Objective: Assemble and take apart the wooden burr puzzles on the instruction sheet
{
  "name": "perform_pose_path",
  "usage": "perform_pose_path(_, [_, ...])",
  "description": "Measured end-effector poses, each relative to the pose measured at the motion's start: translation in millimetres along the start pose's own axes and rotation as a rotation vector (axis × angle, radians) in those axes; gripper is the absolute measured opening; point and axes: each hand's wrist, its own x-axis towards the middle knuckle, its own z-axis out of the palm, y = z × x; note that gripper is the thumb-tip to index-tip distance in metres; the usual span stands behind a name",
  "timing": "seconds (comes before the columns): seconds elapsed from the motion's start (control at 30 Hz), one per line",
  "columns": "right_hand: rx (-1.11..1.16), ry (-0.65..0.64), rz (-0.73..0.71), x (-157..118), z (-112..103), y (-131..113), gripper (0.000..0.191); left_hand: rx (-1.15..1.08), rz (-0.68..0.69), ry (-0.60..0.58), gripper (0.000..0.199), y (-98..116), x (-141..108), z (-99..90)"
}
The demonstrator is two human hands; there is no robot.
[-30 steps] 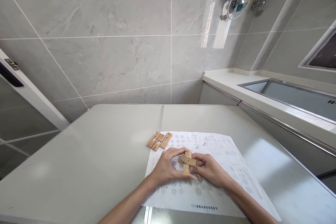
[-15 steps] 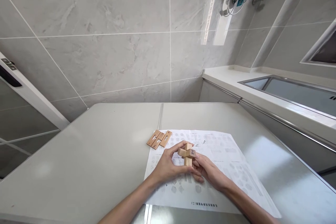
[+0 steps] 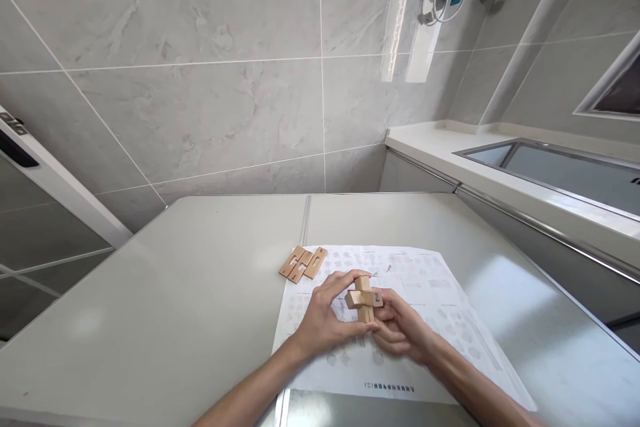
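Observation:
A wooden burr puzzle [image 3: 364, 299] of crossed blocks is held between my two hands above a printed paper sheet [image 3: 425, 320]. My left hand [image 3: 334, 307] pinches it from top and bottom, thumb below and fingers above. From the right, my right hand [image 3: 400, 323] grips it by the block end marked with a 2 or Z, and its fingers curl beneath. Parts of the puzzle's right and under side are hidden by the fingers. Just beyond my left hand lie flat wooden pieces [image 3: 303, 263] with cut-out slots, by the sheet's upper left corner.
The sheet lies on a pale table [image 3: 210, 293] with a seam down its middle. A counter [image 3: 425, 143] with an inset sink [image 3: 550, 167] runs along the right. Behind is a grey tiled wall [image 3: 200, 113], and a white-framed door [image 3: 65, 180] stands at left.
The puzzle has turned slightly and shifted a little right in my hands, with the marked block end facing more to the right. My right fingers have moved closer around it.

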Motion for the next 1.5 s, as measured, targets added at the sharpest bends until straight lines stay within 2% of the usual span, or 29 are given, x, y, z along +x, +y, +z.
perform_pose_path(0.2, [0.005,-0.081,0.056,-3,-8,-3,0.062,0.108,0.095,-0.029,0.070,-2,0,-3.5])
perform_pose_path(0.37, [-0.005,-0.053,-0.067,-8,-1,-9,0.042,0.129,0.065,0.056,0.075,-4,-1,-5.0])
perform_pose_path(0.57, [0.004,-0.074,-0.139,-7,-4,-4,0.046,0.113,0.011,0.065,0.077,-6,0,-7.4])
perform_pose_path(0.63, [-0.016,-0.130,-0.118,-7,-8,-3,0.049,0.084,-0.007,0.021,0.079,-3,2,-10.8])
perform_pose_path(0.8, [-0.155,-0.337,-0.024,-10,-15,-3,0.060,-0.058,-0.039,-0.200,0.079,1,2,-17.4])
perform_pose_path(0.93, [-0.300,-0.396,0.006,-13,-15,-6,0.054,-0.031,-0.038,-0.247,0.078,2,0,-20.4])
perform_pose_path(1.07, [-0.426,-0.287,-0.038,-15,-10,-9,0.050,0.026,-0.011,-0.249,0.078,3,-1,-24.9])
perform_pose_path(1.2, [-0.582,-0.090,-0.102,-16,-3,-14,0.035,0.119,0.027,-0.223,0.075,0,0,-28.2])
perform_pose_path(1.37, [-0.747,0.192,-0.260,-13,6,-10,0.030,0.243,0.019,-0.083,0.079,-8,2,-24.8])
perform_pose_path(1.5, [-0.797,0.385,-0.400,-6,6,-2,0.018,0.328,0.043,0.076,0.075,-9,2,-10.1])
